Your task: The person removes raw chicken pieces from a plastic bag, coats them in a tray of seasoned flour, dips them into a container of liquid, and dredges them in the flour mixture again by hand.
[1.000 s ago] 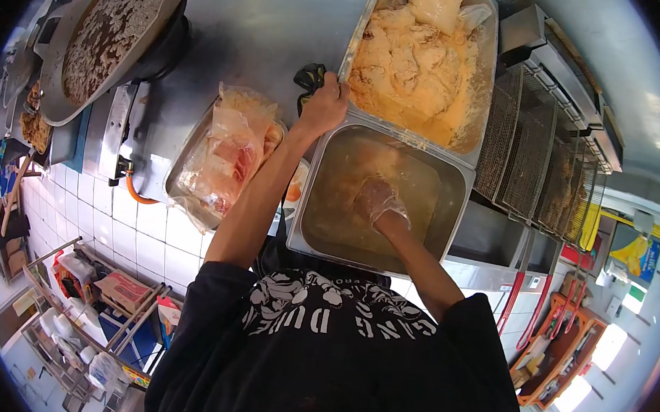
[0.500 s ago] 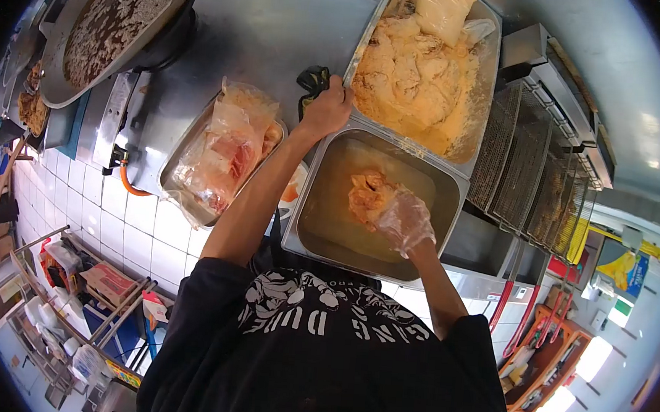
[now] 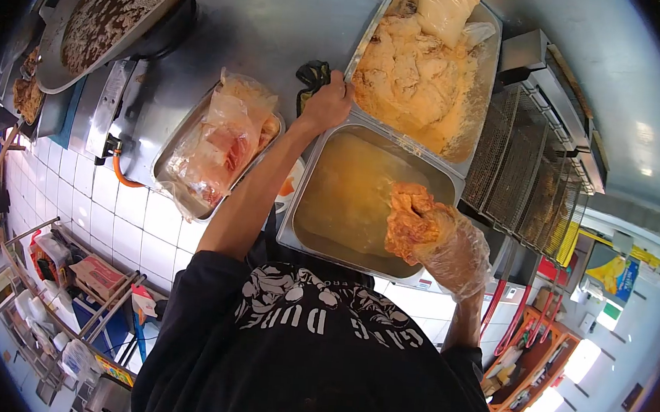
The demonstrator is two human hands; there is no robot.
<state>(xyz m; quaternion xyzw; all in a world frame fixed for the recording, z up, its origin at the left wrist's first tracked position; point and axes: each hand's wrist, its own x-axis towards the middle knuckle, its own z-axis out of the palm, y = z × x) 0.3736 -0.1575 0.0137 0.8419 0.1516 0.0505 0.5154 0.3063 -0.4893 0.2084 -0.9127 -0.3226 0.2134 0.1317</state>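
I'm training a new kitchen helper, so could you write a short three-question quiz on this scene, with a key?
1. Which hand wears the clear, thin plastic glove?
2. True or false: the lumpy orange piece of food lies under the cloudy yellowish liquid.
3. Just beyond the rectangular steel tub of liquid stands: (a) a stack of white plates; (b) another steel tub with pale-orange powdery lumps; (c) a wooden crate.

Key: 1. The right hand. 2. False; it is held out of the liquid. 3. b.
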